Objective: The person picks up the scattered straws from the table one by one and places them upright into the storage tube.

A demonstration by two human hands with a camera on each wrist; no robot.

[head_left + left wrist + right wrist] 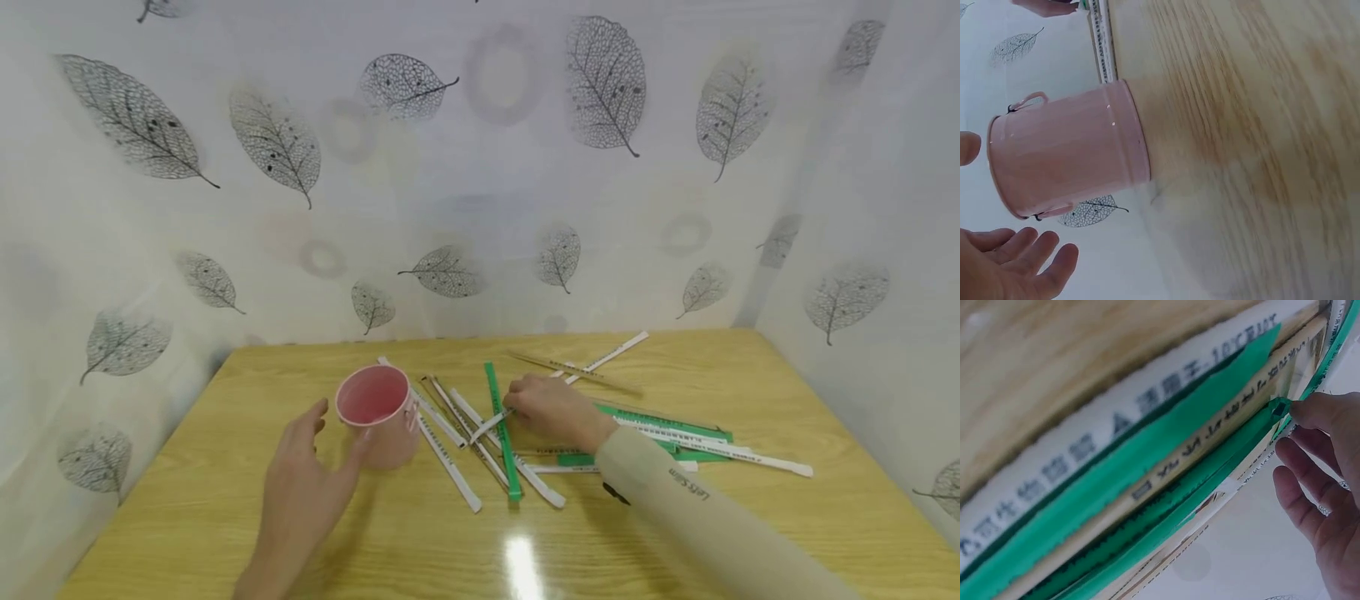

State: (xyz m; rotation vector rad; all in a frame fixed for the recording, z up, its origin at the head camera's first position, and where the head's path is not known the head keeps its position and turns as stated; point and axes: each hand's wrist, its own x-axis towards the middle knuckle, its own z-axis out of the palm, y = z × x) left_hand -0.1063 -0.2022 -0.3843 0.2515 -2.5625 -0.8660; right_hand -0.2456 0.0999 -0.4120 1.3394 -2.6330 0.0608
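Note:
My left hand is spread around the near left side of a small pink bucket. In the left wrist view its fingers stand apart from the bucket wall, near one of the looped lugs. My right hand reaches into a loose pile of paper-wrapped straws, thumb and forefinger pinched together. A white wrapped straw runs into its fingertips in the head view. In the right wrist view the end of a green wrapped straw meets the thumb tip. I cannot tell which straw is pinched.
Green, white and brown straws cross each other on the wooden table. Several white straws lie right beside the bucket. More straws pass beneath the right forearm. A leaf-patterned curtain encloses the back and sides.

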